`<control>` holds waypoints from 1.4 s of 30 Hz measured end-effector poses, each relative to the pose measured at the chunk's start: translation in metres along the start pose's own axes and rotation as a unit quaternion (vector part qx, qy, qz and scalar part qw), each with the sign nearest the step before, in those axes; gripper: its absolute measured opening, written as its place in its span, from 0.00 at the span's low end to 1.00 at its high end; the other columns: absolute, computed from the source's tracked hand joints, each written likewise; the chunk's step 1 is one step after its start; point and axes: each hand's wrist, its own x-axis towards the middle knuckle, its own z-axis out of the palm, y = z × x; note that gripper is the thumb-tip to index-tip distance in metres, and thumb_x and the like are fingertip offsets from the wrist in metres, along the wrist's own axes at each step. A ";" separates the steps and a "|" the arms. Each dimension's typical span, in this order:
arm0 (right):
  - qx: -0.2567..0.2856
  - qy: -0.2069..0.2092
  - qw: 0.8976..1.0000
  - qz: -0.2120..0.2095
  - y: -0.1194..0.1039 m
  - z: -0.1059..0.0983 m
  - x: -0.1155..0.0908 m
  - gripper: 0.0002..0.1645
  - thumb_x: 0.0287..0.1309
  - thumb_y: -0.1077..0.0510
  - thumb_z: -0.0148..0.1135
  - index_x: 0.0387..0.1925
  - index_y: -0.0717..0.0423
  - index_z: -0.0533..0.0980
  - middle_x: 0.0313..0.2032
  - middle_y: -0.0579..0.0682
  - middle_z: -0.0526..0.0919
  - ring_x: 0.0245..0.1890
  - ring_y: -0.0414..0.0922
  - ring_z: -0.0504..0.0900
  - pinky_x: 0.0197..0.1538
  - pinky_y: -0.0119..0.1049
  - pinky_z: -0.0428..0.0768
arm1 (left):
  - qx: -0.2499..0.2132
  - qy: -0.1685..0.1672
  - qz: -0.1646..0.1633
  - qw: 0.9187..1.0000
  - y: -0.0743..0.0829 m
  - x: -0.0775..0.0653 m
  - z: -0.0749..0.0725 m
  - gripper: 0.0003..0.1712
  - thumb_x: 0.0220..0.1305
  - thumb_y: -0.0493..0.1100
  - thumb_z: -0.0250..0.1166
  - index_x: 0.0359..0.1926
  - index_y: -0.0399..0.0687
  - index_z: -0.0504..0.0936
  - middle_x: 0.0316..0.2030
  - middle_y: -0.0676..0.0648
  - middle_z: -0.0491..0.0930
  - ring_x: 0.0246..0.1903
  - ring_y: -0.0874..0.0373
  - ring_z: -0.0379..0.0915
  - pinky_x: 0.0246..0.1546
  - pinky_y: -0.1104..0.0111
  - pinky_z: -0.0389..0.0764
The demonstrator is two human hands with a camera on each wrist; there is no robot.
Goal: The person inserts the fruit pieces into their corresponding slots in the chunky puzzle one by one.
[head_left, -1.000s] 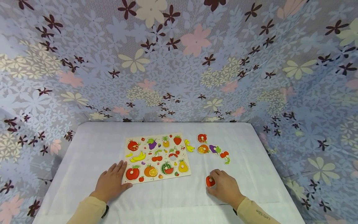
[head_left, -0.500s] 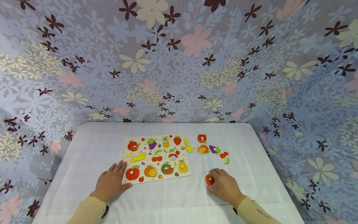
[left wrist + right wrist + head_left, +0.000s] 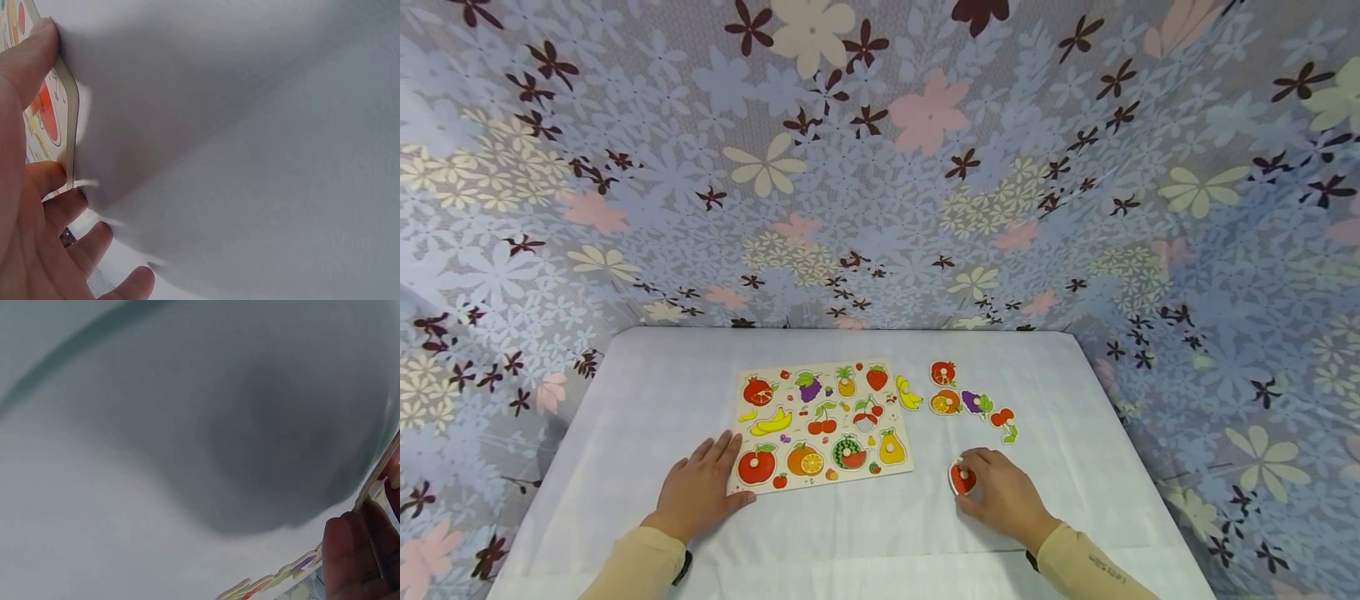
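My right hand [image 3: 1003, 493] pinches a strawberry puzzle piece [image 3: 960, 479] with a small knob on its face, low over the table and right of the wooden fruit puzzle board [image 3: 891, 417]. The piece stands tilted, its right part hidden behind the fingers. In the right wrist view, the fingertips [image 3: 365, 515] meet a thin piece's edge. My left hand [image 3: 696, 483] rests at the board's near left corner, fingers spread and nearly straight. Its thumb [image 3: 40, 53] touches the near edge. An apple piece [image 3: 756, 464], a watermelon piece [image 3: 850, 452] and a pear piece [image 3: 892, 447] sit in the board.
Loose on the white cloth [image 3: 820, 533], right of the board, lie a banana piece [image 3: 907, 393], a pomegranate piece [image 3: 943, 372], an orange piece [image 3: 945, 402], a grape piece [image 3: 977, 403] and a cherry piece [image 3: 1005, 423]. Flowered fabric [image 3: 880, 208] rises behind the table.
The strawberry piece has turned slightly in my right hand, and more of its face shows. My left hand and the board have stayed in place.
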 end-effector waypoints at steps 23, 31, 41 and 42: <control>0.009 0.012 1.000 -0.015 0.000 -0.003 0.015 0.34 0.38 0.43 0.83 0.49 0.48 0.82 0.50 0.45 0.82 0.50 0.46 0.80 0.54 0.46 0.81 | -0.001 0.000 -0.004 1.000 -0.002 0.001 0.002 0.57 0.53 0.69 0.70 0.73 0.38 0.63 0.71 0.35 0.62 0.66 0.34 0.61 0.58 0.37 0.68; 0.016 0.009 1.000 -0.019 0.000 -0.003 0.017 0.31 0.38 0.45 0.83 0.47 0.48 0.82 0.50 0.46 0.82 0.50 0.46 0.80 0.54 0.46 0.81 | 0.000 0.010 0.005 1.000 -0.003 0.000 0.004 0.57 0.53 0.69 0.70 0.73 0.37 0.64 0.70 0.35 0.64 0.66 0.34 0.62 0.61 0.39 0.66; 0.007 0.002 1.000 -0.005 -0.002 -0.007 0.017 0.34 0.38 0.44 0.83 0.49 0.48 0.82 0.51 0.46 0.82 0.52 0.47 0.80 0.56 0.46 0.80 | -0.024 0.024 0.018 0.999 -0.004 0.003 0.005 0.57 0.51 0.65 0.74 0.71 0.34 0.65 0.72 0.36 0.61 0.68 0.36 0.58 0.65 0.41 0.62; 0.007 0.002 1.000 -0.005 -0.002 -0.007 0.017 0.34 0.38 0.44 0.83 0.49 0.48 0.82 0.51 0.46 0.82 0.52 0.47 0.80 0.56 0.46 0.80 | -0.027 0.024 0.018 0.999 -0.004 0.003 0.005 0.57 0.50 0.65 0.75 0.71 0.34 0.65 0.72 0.36 0.61 0.68 0.36 0.58 0.65 0.41 0.62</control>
